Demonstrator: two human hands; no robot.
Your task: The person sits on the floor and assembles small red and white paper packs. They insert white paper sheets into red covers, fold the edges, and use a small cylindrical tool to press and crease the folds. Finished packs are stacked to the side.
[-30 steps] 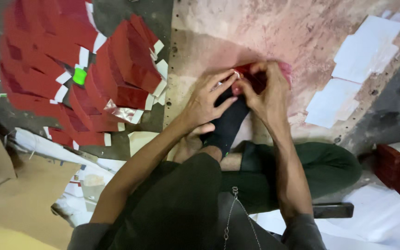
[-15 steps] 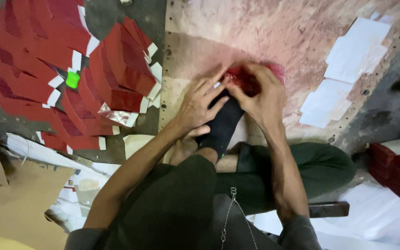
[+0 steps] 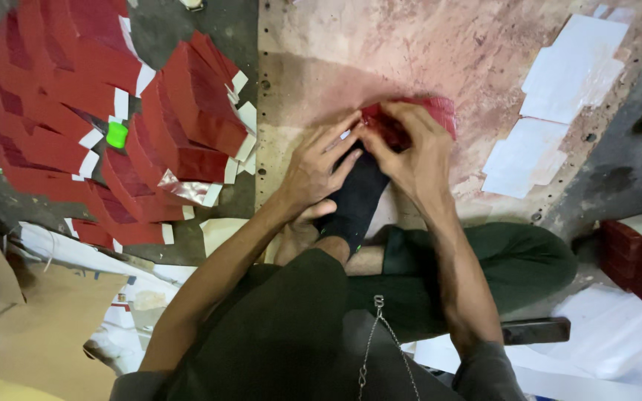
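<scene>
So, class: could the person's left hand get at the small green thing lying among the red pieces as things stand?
Probably yes. The left hand is on the red piece, but the green thing lies uncovered on its side, with nothing between them.

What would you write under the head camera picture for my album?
Both hands, left hand and right hand, press a red card piece on a stained board, beside red folded stacks.
</scene>
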